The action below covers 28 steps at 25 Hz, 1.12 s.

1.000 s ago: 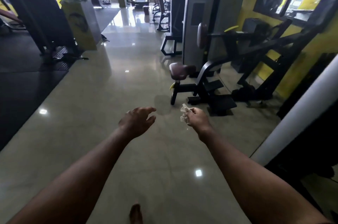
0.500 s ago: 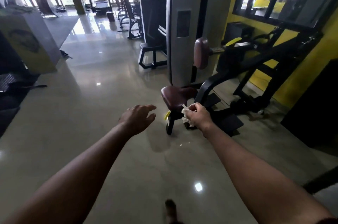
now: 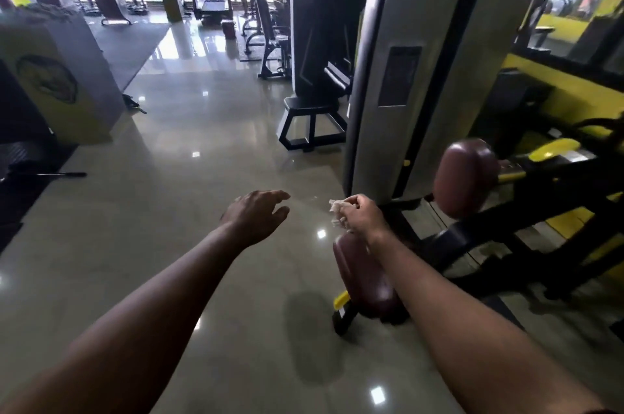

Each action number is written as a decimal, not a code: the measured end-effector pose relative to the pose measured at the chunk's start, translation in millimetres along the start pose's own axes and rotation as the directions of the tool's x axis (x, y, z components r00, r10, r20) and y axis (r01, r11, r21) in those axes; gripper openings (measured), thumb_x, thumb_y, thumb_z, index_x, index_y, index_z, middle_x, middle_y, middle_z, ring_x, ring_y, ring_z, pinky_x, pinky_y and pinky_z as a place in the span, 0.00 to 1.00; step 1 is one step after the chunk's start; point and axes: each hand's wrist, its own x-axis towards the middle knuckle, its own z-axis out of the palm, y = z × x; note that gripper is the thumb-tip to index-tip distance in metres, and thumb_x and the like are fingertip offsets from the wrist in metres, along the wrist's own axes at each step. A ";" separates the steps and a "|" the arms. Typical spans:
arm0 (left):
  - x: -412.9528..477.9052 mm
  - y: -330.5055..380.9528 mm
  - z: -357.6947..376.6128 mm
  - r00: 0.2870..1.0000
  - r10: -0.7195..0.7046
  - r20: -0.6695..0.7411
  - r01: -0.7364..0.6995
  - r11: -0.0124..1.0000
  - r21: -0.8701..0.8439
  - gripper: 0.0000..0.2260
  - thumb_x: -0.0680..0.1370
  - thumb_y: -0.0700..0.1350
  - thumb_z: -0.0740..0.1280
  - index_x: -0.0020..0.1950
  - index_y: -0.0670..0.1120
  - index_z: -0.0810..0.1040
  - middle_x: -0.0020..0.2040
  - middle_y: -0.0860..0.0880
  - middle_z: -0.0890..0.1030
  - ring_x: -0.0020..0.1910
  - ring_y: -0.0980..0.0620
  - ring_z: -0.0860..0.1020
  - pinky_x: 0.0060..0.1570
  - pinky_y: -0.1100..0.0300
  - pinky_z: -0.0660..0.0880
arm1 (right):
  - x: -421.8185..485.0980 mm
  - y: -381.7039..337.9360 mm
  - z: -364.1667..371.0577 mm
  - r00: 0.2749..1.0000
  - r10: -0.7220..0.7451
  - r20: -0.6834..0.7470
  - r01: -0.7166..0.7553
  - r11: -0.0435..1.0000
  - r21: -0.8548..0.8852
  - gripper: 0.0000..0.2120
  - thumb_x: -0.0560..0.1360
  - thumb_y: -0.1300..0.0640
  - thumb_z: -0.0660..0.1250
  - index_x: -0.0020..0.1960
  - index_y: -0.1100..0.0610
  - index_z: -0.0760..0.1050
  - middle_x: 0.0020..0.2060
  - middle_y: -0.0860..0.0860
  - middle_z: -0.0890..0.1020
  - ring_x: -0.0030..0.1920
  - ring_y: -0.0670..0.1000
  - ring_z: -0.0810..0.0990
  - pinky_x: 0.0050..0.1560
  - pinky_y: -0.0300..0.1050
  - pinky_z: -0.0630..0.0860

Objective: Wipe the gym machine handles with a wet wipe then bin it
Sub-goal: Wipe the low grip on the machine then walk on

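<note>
Right hand point(image 3: 363, 216) fingers closed on crumpled white wet wipe point(image 3: 337, 212), above maroon seat pad point(image 3: 363, 278), left hand point(image 3: 255, 216) empty, fingers loosely spread over glossy floor point(image 3: 169, 211)

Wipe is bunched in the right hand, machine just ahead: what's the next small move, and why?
Probably carry the right hand with the wipe forward and right toward the yellow handle. The hand hangs over the seat, touching nothing; the left hand is open and free.

no text, brand or number can be read; the round dark emblem on the yellow box point(image 3: 47, 82) at upper left is too blurred to read.
</note>
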 end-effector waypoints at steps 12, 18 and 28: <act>454.9 -227.3 -30.1 0.995 0.084 0.046 -0.085 0.996 0.028 0.17 0.80 0.55 0.62 0.68 0.57 0.74 0.64 0.53 0.80 0.61 0.49 0.78 0.58 0.53 0.75 | 433.8 -126.8 178.0 0.998 -0.039 -0.044 0.038 0.999 -0.016 0.08 0.73 0.55 0.74 0.44 0.58 0.78 0.32 0.47 0.82 0.27 0.40 0.79 0.27 0.36 0.76; 709.7 -313.5 -10.9 0.989 0.134 0.063 -0.136 0.990 0.029 0.16 0.79 0.56 0.62 0.67 0.58 0.75 0.62 0.53 0.81 0.59 0.48 0.79 0.55 0.51 0.77 | 676.7 -147.1 240.2 0.992 -0.006 -0.124 0.008 1.000 0.014 0.05 0.76 0.58 0.70 0.47 0.59 0.77 0.34 0.48 0.81 0.26 0.41 0.77 0.24 0.33 0.72; 1093.5 -394.4 -10.0 0.982 0.156 0.110 -0.158 0.987 0.005 0.11 0.79 0.52 0.61 0.58 0.53 0.78 0.54 0.50 0.83 0.50 0.47 0.81 0.47 0.51 0.78 | 1047.2 -225.2 306.1 0.969 0.109 -0.220 -0.071 0.982 0.174 0.04 0.76 0.61 0.69 0.47 0.61 0.75 0.32 0.50 0.77 0.22 0.39 0.74 0.23 0.34 0.71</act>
